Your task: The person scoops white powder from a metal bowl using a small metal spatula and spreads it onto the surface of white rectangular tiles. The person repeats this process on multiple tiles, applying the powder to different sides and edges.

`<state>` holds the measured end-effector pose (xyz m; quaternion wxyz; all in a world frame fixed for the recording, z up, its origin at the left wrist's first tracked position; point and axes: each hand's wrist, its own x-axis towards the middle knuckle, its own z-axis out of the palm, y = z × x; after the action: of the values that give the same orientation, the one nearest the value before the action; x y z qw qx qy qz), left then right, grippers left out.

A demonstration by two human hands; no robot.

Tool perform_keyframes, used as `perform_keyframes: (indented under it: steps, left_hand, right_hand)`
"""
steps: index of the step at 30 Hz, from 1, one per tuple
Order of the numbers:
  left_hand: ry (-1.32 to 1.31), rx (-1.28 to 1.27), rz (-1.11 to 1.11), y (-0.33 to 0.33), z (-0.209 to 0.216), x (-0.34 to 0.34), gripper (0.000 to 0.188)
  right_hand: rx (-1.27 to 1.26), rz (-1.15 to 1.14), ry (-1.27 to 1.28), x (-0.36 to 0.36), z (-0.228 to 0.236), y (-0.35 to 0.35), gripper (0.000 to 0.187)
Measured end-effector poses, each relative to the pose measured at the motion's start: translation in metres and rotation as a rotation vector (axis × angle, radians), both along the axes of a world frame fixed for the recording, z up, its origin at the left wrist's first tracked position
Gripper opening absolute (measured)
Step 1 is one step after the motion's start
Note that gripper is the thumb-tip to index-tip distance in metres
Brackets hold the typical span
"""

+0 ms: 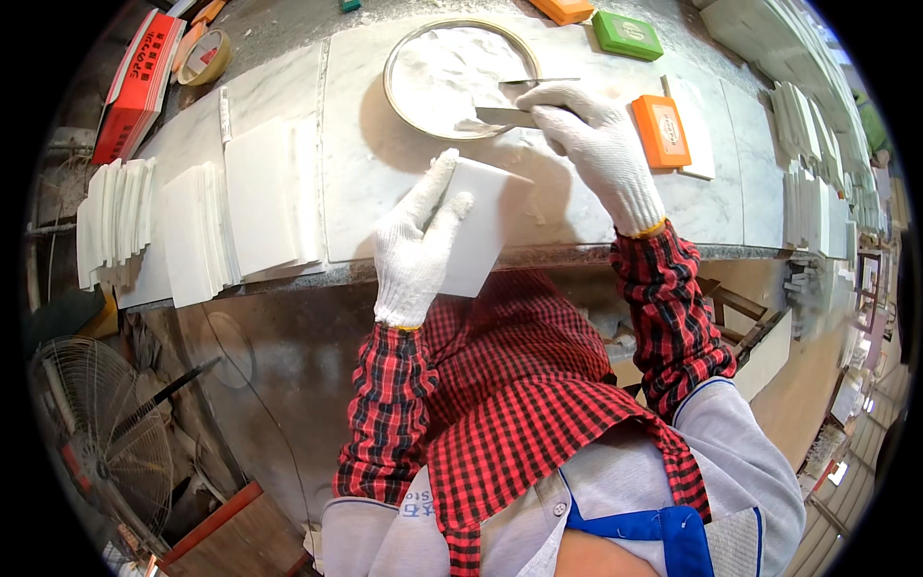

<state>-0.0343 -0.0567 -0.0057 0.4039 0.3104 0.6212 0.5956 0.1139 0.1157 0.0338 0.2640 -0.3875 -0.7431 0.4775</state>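
Note:
My left hand (415, 236), in a white knitted glove, is closed on a thin white stone tile (478, 216), with thumb and fingers along its left side. The tile is tilted at the table's front edge. My right hand (598, 144), gloved the same way, grips a putty knife (510, 116). Its flat metal blade reaches over the near right rim of a round bowl (389, 91), its tip against the white paste (437, 72) inside. A second thin metal edge (538, 80) crosses the bowl's right rim, partly hidden by the hand.
White tiles (274, 197) stand in stacks on the left of the marble tabletop (351, 207), and more tiles (798, 125) on the right. An orange box (661, 132) and a green box (627, 36) lie beyond my right hand. A caged fan (101, 442) stands lower left.

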Motion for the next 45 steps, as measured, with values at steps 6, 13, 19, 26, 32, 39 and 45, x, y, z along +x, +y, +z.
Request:
perform_keyframes:
  steps: [6, 13, 19, 26, 32, 39, 45]
  left_hand:
    - [0.036, 0.005, 0.021, 0.000, 0.001, 0.001, 0.048]
    - [0.129, 0.044, 0.014, 0.003, 0.002, -0.001, 0.047]
    - [0.125, 0.044, 0.014, 0.002, 0.004, -0.001, 0.047]
    - [0.165, 0.050, 0.015, 0.002, 0.002, -0.001, 0.046]
    - [0.043, 0.024, 0.026, -0.001, 0.001, 0.001, 0.046]
    - [0.076, -0.063, -0.011, -0.001, 0.010, 0.000, 0.050]
    - [0.103, -0.034, 0.001, -0.002, 0.005, 0.001, 0.051]
  right_hand:
    - [-0.163, 0.005, 0.074, 0.012, 0.022, -0.019, 0.022]
    - [-0.010, 0.071, 0.026, 0.011, 0.024, -0.032, 0.023]
    - [0.091, 0.070, -0.021, 0.010, 0.027, -0.036, 0.022]
    - [0.113, 0.067, -0.016, 0.010, 0.029, -0.037, 0.022]
    - [-0.115, -0.010, 0.068, 0.010, 0.024, -0.022, 0.021]
    - [0.645, -0.089, -0.180, -0.007, 0.019, -0.012, 0.018]
    - [0.459, -0.139, -0.011, 0.011, 0.010, -0.011, 0.016]
